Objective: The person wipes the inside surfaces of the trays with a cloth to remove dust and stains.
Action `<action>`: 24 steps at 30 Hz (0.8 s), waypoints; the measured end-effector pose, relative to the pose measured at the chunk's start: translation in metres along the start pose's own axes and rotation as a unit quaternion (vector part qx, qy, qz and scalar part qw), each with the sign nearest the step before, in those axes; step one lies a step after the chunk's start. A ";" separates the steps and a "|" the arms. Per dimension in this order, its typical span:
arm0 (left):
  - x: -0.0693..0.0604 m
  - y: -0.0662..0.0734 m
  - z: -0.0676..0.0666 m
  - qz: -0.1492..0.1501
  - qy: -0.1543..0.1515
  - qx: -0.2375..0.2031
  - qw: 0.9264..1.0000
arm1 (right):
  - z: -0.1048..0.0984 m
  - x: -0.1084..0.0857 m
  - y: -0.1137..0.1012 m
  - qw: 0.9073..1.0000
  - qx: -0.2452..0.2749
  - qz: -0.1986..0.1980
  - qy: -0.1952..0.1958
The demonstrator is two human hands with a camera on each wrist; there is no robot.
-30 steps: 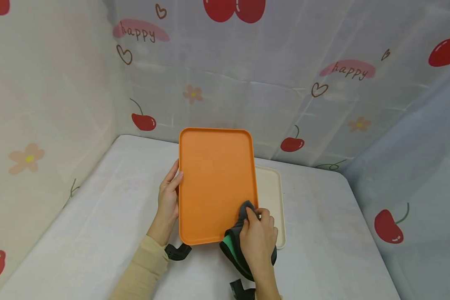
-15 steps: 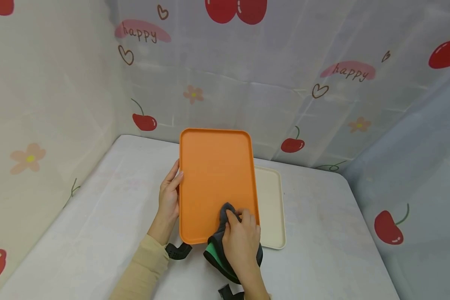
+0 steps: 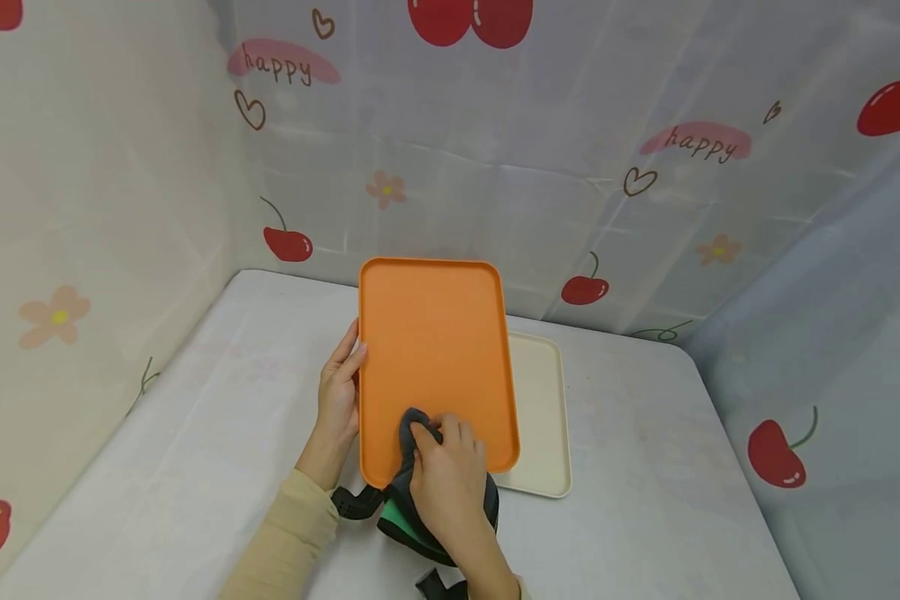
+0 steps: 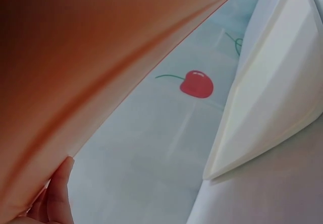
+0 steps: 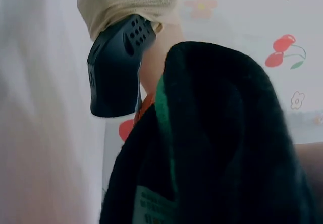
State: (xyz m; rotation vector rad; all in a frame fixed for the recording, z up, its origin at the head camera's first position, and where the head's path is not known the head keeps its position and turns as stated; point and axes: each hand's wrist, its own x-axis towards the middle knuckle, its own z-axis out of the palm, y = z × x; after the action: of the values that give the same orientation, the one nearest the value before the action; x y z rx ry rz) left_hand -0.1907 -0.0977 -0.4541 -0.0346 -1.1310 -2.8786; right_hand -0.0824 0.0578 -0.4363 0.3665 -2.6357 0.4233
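An orange tray (image 3: 435, 342) is held up at a tilt by my left hand (image 3: 337, 400), which grips its left edge with the thumb on the rim. My right hand (image 3: 450, 479) pinches a dark grey cloth (image 3: 407, 492) with a green stripe and presses it on the lower left of the tray's face. In the right wrist view the cloth (image 5: 227, 133) hangs in folds, with a pale label showing, and hides most of the hand. The left wrist view shows the tray's underside (image 4: 91, 57) and fingers (image 4: 60, 193) at its edge.
Behind the orange tray a cream tray (image 3: 543, 417) lies on the white table (image 3: 645, 467), partly covered from view. White curtains (image 3: 450, 125) printed with cherries enclose the table at the back and sides. A black wrist device (image 3: 356, 503) sits at the left wrist.
My right hand has slid the cloth leftward along the lower part of the orange tray, from its right corner toward the left. The left hand has stayed almost still.
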 end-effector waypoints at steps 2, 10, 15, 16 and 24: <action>0.000 -0.001 0.000 -0.001 0.002 -0.002 1.000 | 0.001 0.000 -0.004 1.000 0.000 -0.010 -0.011; -0.001 -0.003 0.001 -0.015 0.006 0.015 1.000 | 0.002 0.000 -0.020 0.997 -0.002 -0.065 -0.051; -0.002 -0.003 0.002 -0.020 0.009 0.031 0.999 | 0.002 -0.001 -0.024 0.995 -0.005 -0.087 -0.057; -0.002 -0.003 0.002 -0.020 0.009 0.032 0.999 | 0.002 -0.001 -0.024 0.994 -0.005 -0.088 -0.057; -0.002 -0.003 0.003 -0.021 0.013 0.026 0.999 | 0.002 -0.002 -0.024 0.994 -0.005 -0.088 -0.067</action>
State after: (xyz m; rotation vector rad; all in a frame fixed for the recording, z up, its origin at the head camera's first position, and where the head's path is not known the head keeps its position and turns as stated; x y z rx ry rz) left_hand -0.1885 -0.0932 -0.4545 0.0279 -1.2154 -2.8757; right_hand -0.0739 0.0357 -0.4330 0.6378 -2.7038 0.3395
